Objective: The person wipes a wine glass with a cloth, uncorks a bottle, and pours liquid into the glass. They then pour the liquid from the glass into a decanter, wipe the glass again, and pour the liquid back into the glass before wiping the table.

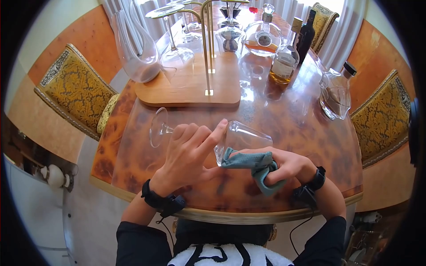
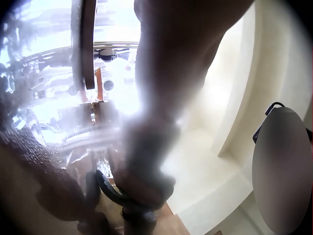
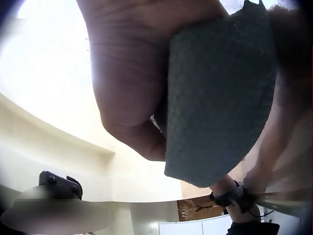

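Note:
A clear stemmed glass lies sideways in the air over the near part of the table, its round foot pointing left. My left hand grips it between index finger and thumb where the bowl begins; the back of the hand hides most of the stem. From the right, my right hand holds a bunched teal cloth against the near side of the bowl. In the right wrist view the cloth hangs in a broad fold beside the palm. The left wrist view is blurred and glary.
Beyond the hands stands a wooden rack base with brass posts and several stemmed glasses. A tall clear decanter is at its left. Several bottles stand to the right, among them an amber one and a black-capped decanter. Patterned chairs flank the table.

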A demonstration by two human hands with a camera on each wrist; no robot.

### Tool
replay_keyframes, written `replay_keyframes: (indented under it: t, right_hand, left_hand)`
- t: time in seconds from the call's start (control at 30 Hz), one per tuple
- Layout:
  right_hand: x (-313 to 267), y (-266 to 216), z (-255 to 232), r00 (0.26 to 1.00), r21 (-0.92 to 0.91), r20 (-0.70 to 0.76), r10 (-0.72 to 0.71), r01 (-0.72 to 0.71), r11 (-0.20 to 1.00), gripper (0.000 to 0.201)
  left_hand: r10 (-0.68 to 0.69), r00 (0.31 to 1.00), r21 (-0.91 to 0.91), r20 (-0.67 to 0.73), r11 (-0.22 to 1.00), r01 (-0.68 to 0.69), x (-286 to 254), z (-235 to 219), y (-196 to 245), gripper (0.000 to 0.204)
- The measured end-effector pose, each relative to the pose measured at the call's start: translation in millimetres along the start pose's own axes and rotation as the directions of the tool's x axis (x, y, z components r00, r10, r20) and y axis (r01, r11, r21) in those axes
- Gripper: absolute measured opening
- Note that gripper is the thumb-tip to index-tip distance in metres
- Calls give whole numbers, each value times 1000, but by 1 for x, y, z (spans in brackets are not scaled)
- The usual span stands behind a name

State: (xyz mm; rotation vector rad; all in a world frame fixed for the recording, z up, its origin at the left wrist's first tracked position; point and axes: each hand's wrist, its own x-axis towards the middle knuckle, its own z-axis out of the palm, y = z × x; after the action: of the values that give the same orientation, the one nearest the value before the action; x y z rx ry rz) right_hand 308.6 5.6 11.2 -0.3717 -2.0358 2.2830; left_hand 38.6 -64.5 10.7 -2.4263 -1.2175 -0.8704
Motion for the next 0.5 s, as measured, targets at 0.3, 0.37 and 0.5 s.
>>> replay_keyframes:
  t: [0.3,0.37,0.5]
  right_hand:
    - [-30,2,-12,866,121,-442,-236,318,940,47]
    - [-31,-6,-11,749,159,-564,-348,512,844,43]
    - [-44,-21,-14,684,22,-636,-356,477,878,49]
  left_hand:
    - [-76,982,-56,-171,996,67,0,-7,-14,90]
    - [-126,975,-59,-184,991,117,-2,-8,-18,92]
    - [-317,923,-468,-218,864,187,-6,3,-22,91]
